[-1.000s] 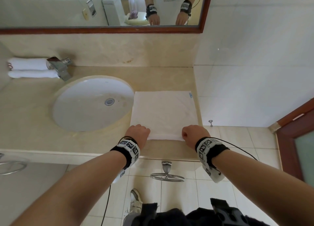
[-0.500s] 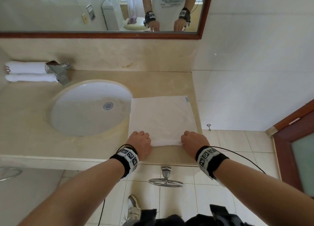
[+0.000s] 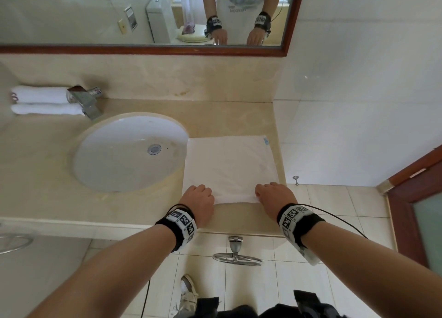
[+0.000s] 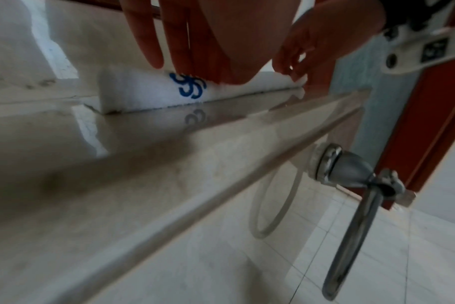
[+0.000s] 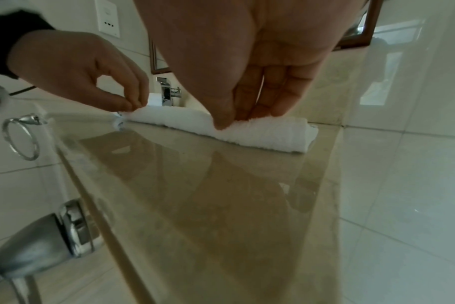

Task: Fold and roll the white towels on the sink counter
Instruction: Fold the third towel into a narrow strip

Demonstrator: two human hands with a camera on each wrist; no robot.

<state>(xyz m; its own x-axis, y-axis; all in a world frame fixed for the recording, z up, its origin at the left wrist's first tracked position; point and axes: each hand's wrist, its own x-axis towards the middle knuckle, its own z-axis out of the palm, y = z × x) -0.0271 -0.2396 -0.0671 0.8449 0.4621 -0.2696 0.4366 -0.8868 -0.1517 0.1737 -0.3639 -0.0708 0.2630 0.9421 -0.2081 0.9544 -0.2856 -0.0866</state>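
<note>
White towel (image 3: 230, 164), blue emblem (image 4: 188, 86); beige counter (image 3: 43, 174).

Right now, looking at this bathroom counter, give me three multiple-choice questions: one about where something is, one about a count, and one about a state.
1. Where does the flat towel lie?
A. Inside the basin
B. On the counter, right of the basin
C. On the floor

2. How many rolled towels sit by the faucet?
A. Two
B. Four
C. None

3. How does the flat towel's near edge look?
A. Hanging off the counter
B. Soaked and dark
C. Curled into the start of a roll under both hands

Answers:
1 B: the head view shows it on the counter beside the basin.
2 A: two white rolls lie side by side left of the faucet.
3 C: the left hand and right hand pinch a thick rolled edge, seen in both wrist views.
</note>
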